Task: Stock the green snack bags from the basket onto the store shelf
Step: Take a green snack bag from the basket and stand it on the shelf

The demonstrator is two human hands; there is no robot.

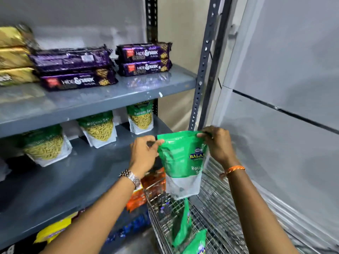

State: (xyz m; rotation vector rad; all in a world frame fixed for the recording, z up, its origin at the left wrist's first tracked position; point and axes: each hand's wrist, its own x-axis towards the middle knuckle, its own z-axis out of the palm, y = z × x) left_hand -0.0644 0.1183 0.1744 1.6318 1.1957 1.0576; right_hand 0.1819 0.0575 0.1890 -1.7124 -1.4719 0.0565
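Note:
I hold a green snack bag (180,162) upright above the wire basket (214,208). My left hand (145,154) pinches its top left corner and my right hand (216,143) pinches its top right corner. The bag hangs just off the right end of the grey middle shelf (82,173). Three green snack bags stand at the back of that shelf: one at the left (45,145), one in the middle (99,129), one at the right (140,119). Two more green bags (183,226) lie inside the basket below.
The upper shelf (102,99) carries purple biscuit packs (77,68) and gold packs (14,55). Orange packets (145,191) and yellow and blue packets sit on the lower shelf. A perforated grey upright (200,76) stands at the shelf's right end, with a grey wall (284,107) beyond.

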